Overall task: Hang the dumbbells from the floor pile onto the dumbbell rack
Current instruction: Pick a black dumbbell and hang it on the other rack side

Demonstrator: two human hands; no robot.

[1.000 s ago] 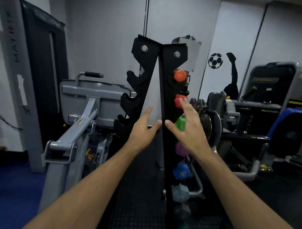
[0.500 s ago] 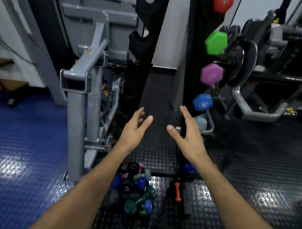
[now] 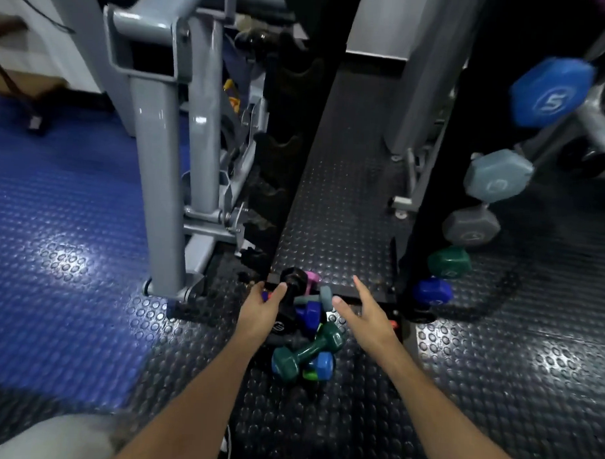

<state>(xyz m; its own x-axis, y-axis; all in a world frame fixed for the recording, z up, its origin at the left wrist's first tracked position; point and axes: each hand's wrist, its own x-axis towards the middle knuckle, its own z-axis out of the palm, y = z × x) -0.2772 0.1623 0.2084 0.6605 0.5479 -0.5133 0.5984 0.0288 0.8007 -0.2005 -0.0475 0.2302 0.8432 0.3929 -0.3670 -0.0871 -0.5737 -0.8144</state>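
A pile of small dumbbells (image 3: 307,336) lies on the black studded floor at the foot of the black dumbbell rack (image 3: 437,165). It holds a green one (image 3: 307,351), blue ones, a black one, a grey one and a pink one. My left hand (image 3: 262,313) hovers over the pile's left side with fingers spread, holding nothing. Over the pile's right side is my right hand (image 3: 366,314), also spread and holding nothing. The rack's right side carries a blue "5" dumbbell (image 3: 552,94), a pale grey-blue one (image 3: 498,176), a grey, a green and a blue one below.
A grey steel gym machine frame (image 3: 166,156) stands just left of the rack. Blue studded matting (image 3: 61,227) covers the floor to the left, black matting (image 3: 516,340) to the right. A small orange dumbbell (image 3: 392,324) peeks out beside my right hand.
My head has tilted down from the rack top to the floor. Both hands have dropped from chest height on the rack to just above the dumbbell pile.
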